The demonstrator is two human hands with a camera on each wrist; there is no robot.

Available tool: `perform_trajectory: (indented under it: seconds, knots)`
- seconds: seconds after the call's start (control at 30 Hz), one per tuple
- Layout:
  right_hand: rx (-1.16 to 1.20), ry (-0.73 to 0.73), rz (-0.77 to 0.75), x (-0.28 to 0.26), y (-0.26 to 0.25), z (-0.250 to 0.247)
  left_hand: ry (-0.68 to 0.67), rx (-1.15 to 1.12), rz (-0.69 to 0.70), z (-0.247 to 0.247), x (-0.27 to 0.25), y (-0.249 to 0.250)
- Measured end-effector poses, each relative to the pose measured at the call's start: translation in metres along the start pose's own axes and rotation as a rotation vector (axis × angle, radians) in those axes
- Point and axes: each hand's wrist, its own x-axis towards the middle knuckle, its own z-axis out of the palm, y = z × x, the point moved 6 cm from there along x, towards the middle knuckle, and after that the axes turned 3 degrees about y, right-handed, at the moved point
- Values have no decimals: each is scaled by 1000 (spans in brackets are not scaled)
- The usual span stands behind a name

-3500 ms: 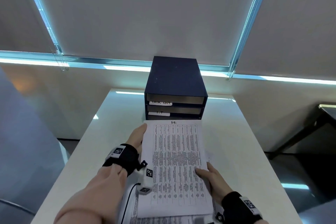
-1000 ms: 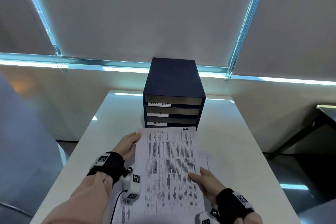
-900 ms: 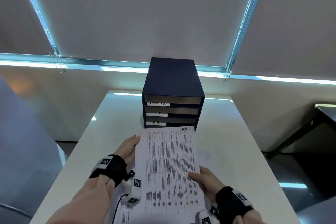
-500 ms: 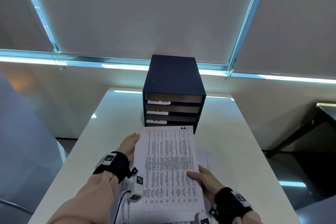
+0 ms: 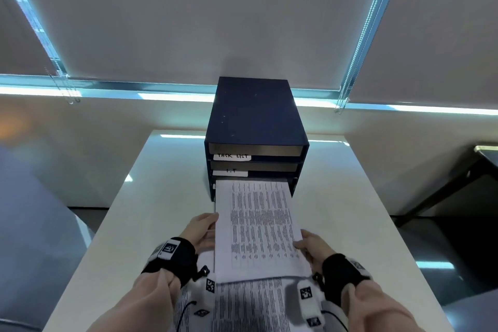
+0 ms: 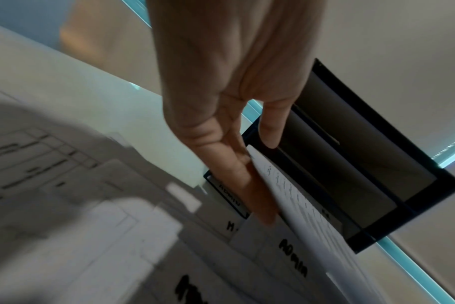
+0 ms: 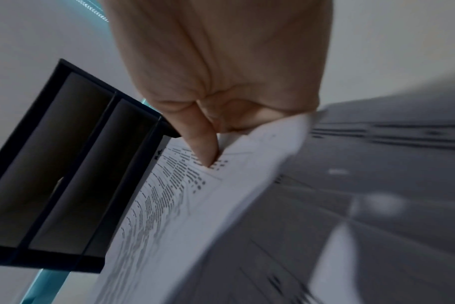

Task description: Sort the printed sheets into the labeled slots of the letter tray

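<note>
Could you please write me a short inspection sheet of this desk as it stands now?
Surface: white rectangular table, glossy.
Job's things: dark blue letter tray with slots labelled TASK LIST and I.T; white printed sheet with its far edge in the third slot down; more printed sheets stacked at the near edge.
Clutter: nothing seen.
Hands: left hand and right hand hold the sheet's side edges.
Cables: thin black wires from the wrist cameras.
Surroundings: grey roller blinds with bead chains.

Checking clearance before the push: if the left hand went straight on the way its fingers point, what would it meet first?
Probably the letter tray: the left hand points along the sheet at the tray's lower left front edge. Depth is unclear.
</note>
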Motion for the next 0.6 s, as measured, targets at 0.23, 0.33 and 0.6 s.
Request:
perform_trajectory:
  seconds: [0.23,0.33,0.6]
  knots:
    - [82,21,-29,38,-65,9,-95,82,-32,14,21,-3]
    - [36,-122,30,31,-65,17,-33,73,17,11,39,-7]
    - [538,72,98,67,-83,19,50,-372,14,23,88,23]
